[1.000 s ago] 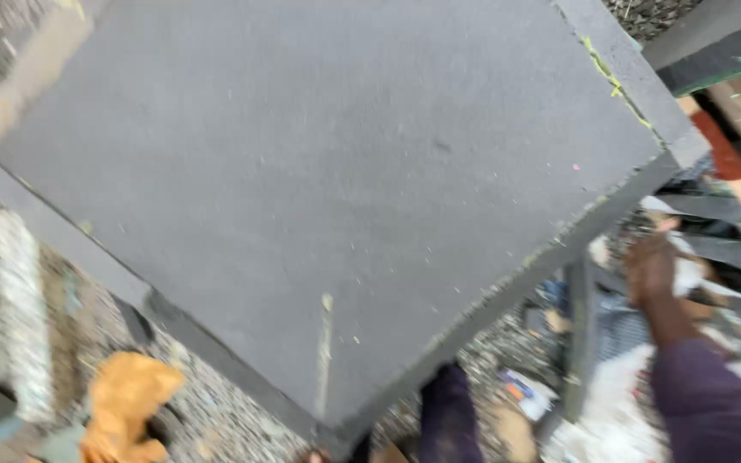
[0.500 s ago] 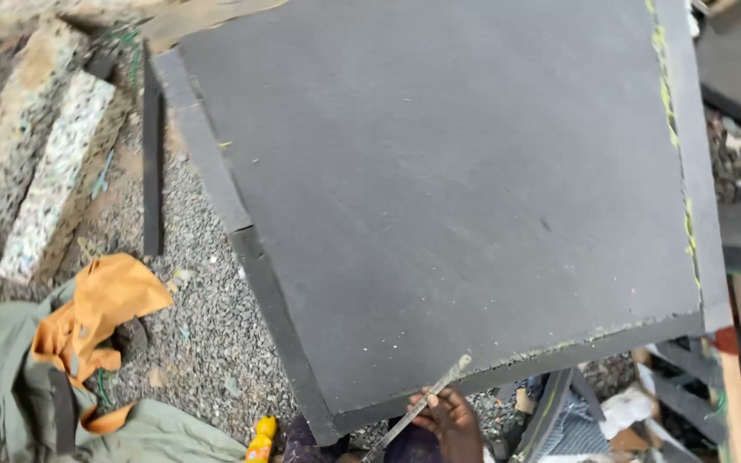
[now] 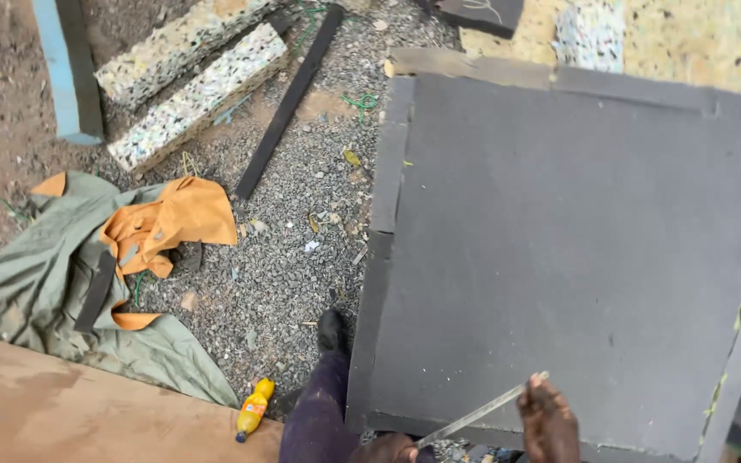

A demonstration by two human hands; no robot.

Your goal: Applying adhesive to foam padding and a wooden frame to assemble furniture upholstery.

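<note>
Shifted since the earlier frame: our view swings right, the foam slab now fills the right side, the cloth lies well left.

- Right hand: fingers closed on a thin metal blade at the slab's near edge.
- Left hand: closed at the blade's lower end; grip unclear.
- Risk: we judge the blade could slip toward our leg.
- Bottle: yellow, orange label, on gravel left of the slab.
</note>
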